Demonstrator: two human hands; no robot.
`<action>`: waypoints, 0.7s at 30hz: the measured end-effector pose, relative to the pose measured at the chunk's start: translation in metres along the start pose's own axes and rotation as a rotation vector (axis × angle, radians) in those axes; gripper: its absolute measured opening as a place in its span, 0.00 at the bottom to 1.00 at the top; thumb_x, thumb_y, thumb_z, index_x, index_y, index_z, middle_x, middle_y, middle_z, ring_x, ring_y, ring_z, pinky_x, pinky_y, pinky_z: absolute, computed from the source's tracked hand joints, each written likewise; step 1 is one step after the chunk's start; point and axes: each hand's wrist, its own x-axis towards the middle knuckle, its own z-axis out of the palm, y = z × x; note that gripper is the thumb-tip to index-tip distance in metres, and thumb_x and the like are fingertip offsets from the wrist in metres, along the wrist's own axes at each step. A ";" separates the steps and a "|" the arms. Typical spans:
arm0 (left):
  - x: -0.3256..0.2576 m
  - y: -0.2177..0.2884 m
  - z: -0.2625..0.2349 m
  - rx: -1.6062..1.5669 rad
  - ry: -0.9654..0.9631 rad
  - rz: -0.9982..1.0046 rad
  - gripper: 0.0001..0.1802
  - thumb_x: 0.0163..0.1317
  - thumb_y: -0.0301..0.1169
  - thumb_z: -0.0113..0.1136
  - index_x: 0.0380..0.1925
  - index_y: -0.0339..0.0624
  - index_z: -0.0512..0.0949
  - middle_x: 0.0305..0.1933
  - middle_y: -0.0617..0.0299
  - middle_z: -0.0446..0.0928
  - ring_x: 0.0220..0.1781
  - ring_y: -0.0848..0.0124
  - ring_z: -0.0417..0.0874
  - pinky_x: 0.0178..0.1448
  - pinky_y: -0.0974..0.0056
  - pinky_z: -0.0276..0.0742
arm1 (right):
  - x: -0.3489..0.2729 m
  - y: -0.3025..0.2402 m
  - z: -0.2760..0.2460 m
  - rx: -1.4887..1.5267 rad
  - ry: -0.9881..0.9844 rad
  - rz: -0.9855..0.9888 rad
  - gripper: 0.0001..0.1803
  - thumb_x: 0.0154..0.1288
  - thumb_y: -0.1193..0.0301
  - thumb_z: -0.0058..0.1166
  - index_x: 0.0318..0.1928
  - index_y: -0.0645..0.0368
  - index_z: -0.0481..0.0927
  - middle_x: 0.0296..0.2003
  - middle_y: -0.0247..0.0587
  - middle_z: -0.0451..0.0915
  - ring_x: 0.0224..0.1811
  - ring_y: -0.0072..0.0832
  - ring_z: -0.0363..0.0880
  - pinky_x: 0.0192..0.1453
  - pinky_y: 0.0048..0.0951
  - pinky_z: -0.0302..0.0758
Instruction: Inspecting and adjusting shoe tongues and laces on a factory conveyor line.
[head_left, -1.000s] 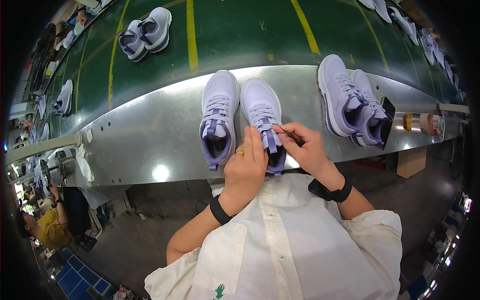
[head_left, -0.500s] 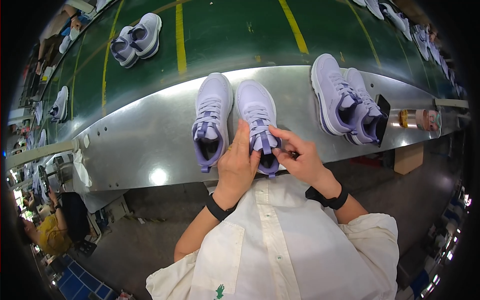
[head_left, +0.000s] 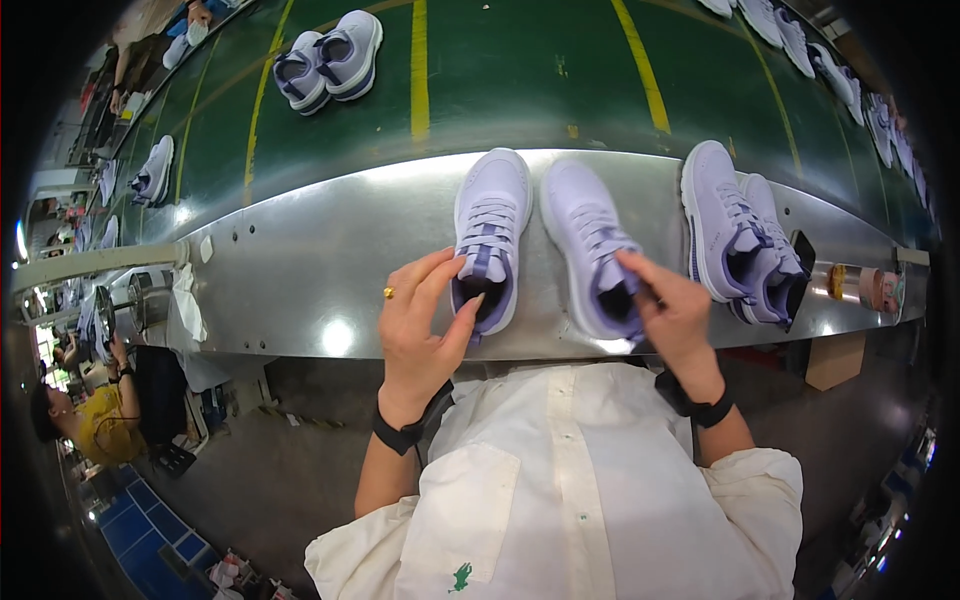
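Head view, looking down over a white shirt front to a curved brushed-metal worktop (head_left: 300, 270) beside a green conveyor belt with yellow lines (head_left: 520, 70).

Item 1: left lavender lace-up trainer with a white sole (head_left: 490, 235), upright on the worktop, toe pointing away. The left hand (head_left: 425, 320), with a gold ring and a black wristband, rests at its heel; the thumb touches the collar opening and the fingers (head_left: 430, 275) lie loosely spread along its outer side, curled around nothing.

Item 2: matching right lavender trainer (head_left: 595, 245), just beside the first, toe away. The right hand (head_left: 670, 310) is at its heel opening, fingers narrowly pinched at the collar edge. Whether a small tool sits in that pinch cannot be told.

Handling note: work at the collar likely goes best with each shoe kept flat on its sole, the resting hand steadying the heel so the pair stays aligned, and the pinch kept light to avoid creasing the padded edge.

Item 3: second pair of lavender trainers (head_left: 740, 235), to the right on the same worktop, untouched.

Item 4: further pair of pale trainers (head_left: 330, 55) on the belt, well apart.

Containers: a small cylindrical canister (head_left: 860, 285) lies at the far right edge of the worktop; its contents are not visible. Blue crates (head_left: 130, 520) stand on the floor at lower left, contents unclear.
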 end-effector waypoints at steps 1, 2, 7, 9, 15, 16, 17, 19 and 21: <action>0.000 -0.003 0.005 -0.041 -0.035 -0.057 0.21 0.50 0.19 0.68 0.47 0.40 0.80 0.52 0.54 0.79 0.55 0.61 0.78 0.52 0.62 0.75 | 0.009 0.002 -0.009 -0.054 0.033 -0.006 0.26 0.51 0.87 0.58 0.50 0.50 0.84 0.39 0.42 0.86 0.33 0.36 0.86 0.38 0.28 0.81; 0.001 -0.006 0.012 -0.107 -0.024 -0.079 0.21 0.48 0.19 0.68 0.45 0.40 0.80 0.51 0.53 0.79 0.49 0.56 0.80 0.51 0.59 0.77 | 0.017 0.002 -0.019 -0.007 -0.046 0.129 0.24 0.54 0.86 0.56 0.51 0.51 0.84 0.40 0.41 0.86 0.36 0.32 0.87 0.40 0.26 0.80; -0.008 -0.003 0.030 -0.151 0.046 -0.165 0.19 0.47 0.20 0.68 0.43 0.41 0.81 0.47 0.53 0.80 0.45 0.57 0.82 0.45 0.60 0.79 | 0.028 -0.034 -0.042 0.258 -0.247 0.225 0.22 0.58 0.84 0.54 0.54 0.56 0.82 0.28 0.33 0.80 0.23 0.14 0.72 0.31 0.18 0.71; -0.013 0.004 0.032 -0.137 0.032 -0.150 0.19 0.46 0.21 0.67 0.42 0.42 0.81 0.45 0.54 0.80 0.43 0.58 0.82 0.43 0.60 0.79 | 0.023 -0.053 -0.018 0.289 -0.298 0.188 0.22 0.58 0.82 0.58 0.55 0.55 0.80 0.28 0.35 0.81 0.22 0.17 0.72 0.28 0.21 0.70; -0.013 0.004 0.030 -0.005 0.001 0.054 0.26 0.41 0.18 0.67 0.46 0.43 0.81 0.47 0.54 0.77 0.46 0.57 0.79 0.47 0.58 0.77 | 0.025 -0.059 0.037 0.462 -0.325 0.406 0.22 0.57 0.78 0.64 0.53 0.55 0.78 0.28 0.36 0.80 0.22 0.21 0.72 0.28 0.22 0.70; -0.012 0.003 0.029 -0.037 -0.018 0.093 0.31 0.41 0.21 0.70 0.51 0.42 0.79 0.53 0.54 0.75 0.53 0.54 0.77 0.54 0.54 0.75 | 0.025 -0.060 0.039 0.450 -0.312 0.283 0.22 0.56 0.78 0.64 0.53 0.55 0.78 0.27 0.34 0.79 0.22 0.21 0.73 0.27 0.23 0.70; -0.011 0.003 0.030 -0.037 -0.027 0.095 0.31 0.41 0.21 0.70 0.51 0.42 0.79 0.53 0.54 0.75 0.53 0.54 0.77 0.54 0.54 0.75 | 0.025 -0.062 0.040 0.436 -0.296 0.160 0.23 0.56 0.78 0.63 0.54 0.54 0.77 0.26 0.33 0.78 0.21 0.21 0.73 0.26 0.24 0.69; -0.008 0.003 0.036 -0.152 -0.007 -0.096 0.38 0.42 0.20 0.68 0.59 0.38 0.71 0.61 0.50 0.71 0.60 0.49 0.73 0.61 0.52 0.71 | 0.028 -0.065 0.041 0.451 -0.340 0.192 0.24 0.53 0.78 0.63 0.52 0.53 0.78 0.27 0.33 0.78 0.24 0.26 0.77 0.27 0.29 0.72; -0.003 -0.004 0.040 -0.210 -0.103 -0.124 0.43 0.44 0.19 0.67 0.65 0.36 0.64 0.69 0.48 0.65 0.69 0.45 0.66 0.67 0.50 0.66 | 0.036 -0.066 0.048 0.208 -0.364 -0.095 0.24 0.48 0.77 0.64 0.49 0.53 0.79 0.27 0.35 0.77 0.28 0.33 0.79 0.29 0.34 0.73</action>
